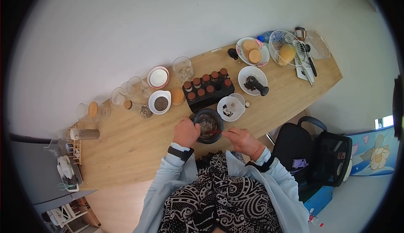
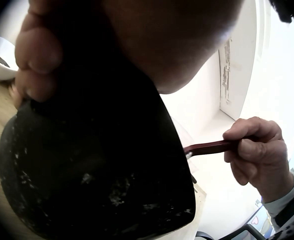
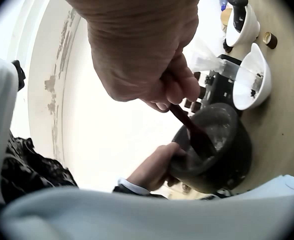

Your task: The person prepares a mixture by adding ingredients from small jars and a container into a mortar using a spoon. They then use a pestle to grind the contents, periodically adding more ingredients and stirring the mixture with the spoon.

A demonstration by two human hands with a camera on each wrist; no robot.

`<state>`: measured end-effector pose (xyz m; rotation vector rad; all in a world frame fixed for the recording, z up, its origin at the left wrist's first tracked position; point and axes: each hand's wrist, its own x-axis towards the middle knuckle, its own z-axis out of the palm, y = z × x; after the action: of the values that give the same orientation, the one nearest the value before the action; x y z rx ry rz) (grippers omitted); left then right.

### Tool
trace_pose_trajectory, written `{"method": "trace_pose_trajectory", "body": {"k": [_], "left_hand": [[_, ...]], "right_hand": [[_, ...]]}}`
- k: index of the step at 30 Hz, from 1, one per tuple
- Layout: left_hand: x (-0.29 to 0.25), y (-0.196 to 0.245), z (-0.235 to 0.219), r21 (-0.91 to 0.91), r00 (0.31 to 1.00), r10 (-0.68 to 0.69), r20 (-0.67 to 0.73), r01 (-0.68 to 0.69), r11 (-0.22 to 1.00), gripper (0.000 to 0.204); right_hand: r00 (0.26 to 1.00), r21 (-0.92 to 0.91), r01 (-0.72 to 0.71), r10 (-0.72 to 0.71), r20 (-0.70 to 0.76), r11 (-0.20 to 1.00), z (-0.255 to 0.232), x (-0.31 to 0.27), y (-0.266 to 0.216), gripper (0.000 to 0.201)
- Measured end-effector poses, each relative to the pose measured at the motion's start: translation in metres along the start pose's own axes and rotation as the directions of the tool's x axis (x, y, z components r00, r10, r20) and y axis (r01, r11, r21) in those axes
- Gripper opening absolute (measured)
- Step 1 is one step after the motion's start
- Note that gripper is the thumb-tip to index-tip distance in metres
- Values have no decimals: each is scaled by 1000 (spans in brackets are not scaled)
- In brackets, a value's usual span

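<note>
Right wrist: my right fingers pinch a dark-red spatula; below, my left hand grips a pale-flecked dark bowl.

Just below the centre of the frame, the left hand grips a dark bowl while the right hand pinches a red utensil angled into it! Above sits a black rack with 9 brown-capped jars, and there, upper right, a wire basket holds something yellow.

Black chair beside a flower picture
</note>
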<state>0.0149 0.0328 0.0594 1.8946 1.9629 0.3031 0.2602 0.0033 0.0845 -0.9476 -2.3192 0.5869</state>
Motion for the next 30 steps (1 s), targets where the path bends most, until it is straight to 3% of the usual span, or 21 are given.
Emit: {"method": "trace_pose_trajectory", "body": {"k": [4,7,10,14,17,19,20,22,26,28,29,30], "left_hand": [[1,3,0,0,1000,-8,2,8,1000,35],[2,5,-2,-15,1000,3,2,-3,1000,35],[1,0,2,-5,999,18,-29,-18,1000,34],[2,1,4,-12,1000,14,-12,-15,1000,34],[2,3,2,-17,999,24,-38,-25,1000,34],[0,4,2,6,998,40,-54,-39,999,34],[-2,3,1,9,998,37,-50,-36,999,34],[0,6,2,29,999,36,-40,-35,999,34],[0,8,3,47,997,51,-50,-48,998,35],[-1,12,2,45,996,64,-57,-61,997,35],[0,13,3,45,996,65,-57,-63,997,35],[0,13,3,51,996,70,-63,-67,996,35]], "right_hand": [[987,-29,46,-41,156,999,-15,4,-13,40],[997,-51,14,-10,71,999,5,3,1,40],[1000,-33,-10,11,27,999,-6,7,-5,45],[991,-60,-18,26,134,998,-9,6,-9,43],[998,-35,-48,49,43,998,4,4,4,32],[967,77,-168,180,-179,983,0,7,-1,24],[967,82,-170,182,-178,982,1,7,-1,24],[915,81,-315,325,-238,946,-1,10,3,15],[875,177,-354,392,-284,919,13,7,19,13],[786,407,-489,592,-177,772,22,-1,34,11],[785,407,-489,593,-178,771,22,-1,37,11],[675,624,-564,737,-27,540,21,-1,41,12]]}}
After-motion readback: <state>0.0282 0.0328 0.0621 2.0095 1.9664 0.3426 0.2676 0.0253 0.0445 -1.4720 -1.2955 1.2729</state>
